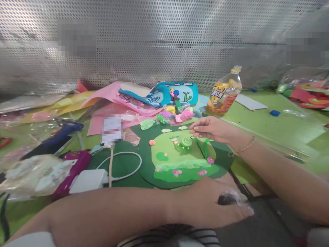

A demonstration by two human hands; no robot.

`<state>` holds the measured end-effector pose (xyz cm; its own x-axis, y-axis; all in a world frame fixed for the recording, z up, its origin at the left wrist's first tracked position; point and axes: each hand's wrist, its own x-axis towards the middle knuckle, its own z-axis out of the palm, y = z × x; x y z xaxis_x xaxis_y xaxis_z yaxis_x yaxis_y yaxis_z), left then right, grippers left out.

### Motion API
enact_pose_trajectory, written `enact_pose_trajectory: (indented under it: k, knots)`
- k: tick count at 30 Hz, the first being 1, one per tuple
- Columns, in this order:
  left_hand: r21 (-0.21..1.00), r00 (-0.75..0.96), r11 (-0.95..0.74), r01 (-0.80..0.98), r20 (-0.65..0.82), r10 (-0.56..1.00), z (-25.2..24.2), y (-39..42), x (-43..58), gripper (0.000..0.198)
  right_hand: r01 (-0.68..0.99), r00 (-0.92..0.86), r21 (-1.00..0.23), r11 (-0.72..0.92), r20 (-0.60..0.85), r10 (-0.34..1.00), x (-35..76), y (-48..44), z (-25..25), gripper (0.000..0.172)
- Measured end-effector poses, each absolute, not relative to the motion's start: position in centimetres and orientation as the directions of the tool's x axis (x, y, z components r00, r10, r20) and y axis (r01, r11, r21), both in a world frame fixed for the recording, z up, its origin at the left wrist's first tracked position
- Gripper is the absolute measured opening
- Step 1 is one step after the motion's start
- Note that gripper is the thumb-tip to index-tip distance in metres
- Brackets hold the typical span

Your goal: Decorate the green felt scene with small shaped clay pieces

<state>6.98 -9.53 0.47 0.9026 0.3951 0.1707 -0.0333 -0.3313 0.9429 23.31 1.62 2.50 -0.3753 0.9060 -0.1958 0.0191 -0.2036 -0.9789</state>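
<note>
My left hand (pixel 213 204) lies low at the near table edge, fingers closed round a dark lump in clear wrap (pixel 227 199). My right hand (pixel 212 129) hovers over the back of a dark green felt board (pixel 146 144), fingertips pinched together; what they pinch is too small to make out. On the board sits a light green clay scene (pixel 180 159) with a green snail (pixel 185 144), small pink flowers and white cloud shapes. A thin bracelet (pixel 246 145) circles my right wrist.
A tilted orange drink bottle (pixel 224 91) stands behind the board. Clay packets (pixel 180 115), pink and yellow foam sheets (pixel 108 97) and a blue felt picture (pixel 177 92) lie at the back. A white charger and cable (pixel 102 176), a magenta case (pixel 73 168) and plastic bags (pixel 31 175) sit left. A perforated metal screen (pixel 164 41) rises behind.
</note>
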Motion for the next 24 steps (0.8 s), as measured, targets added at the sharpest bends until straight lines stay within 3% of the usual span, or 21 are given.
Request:
enact_pose_trajectory:
  k: [24]
  knots:
    - [0.949,0.901,-0.313,-0.036,0.167,0.401,0.36,-9.60,7.12,0.029,0.040,-0.376,-0.983,-0.180,-0.182,0.909,23.63,2.00,1.95,0.020]
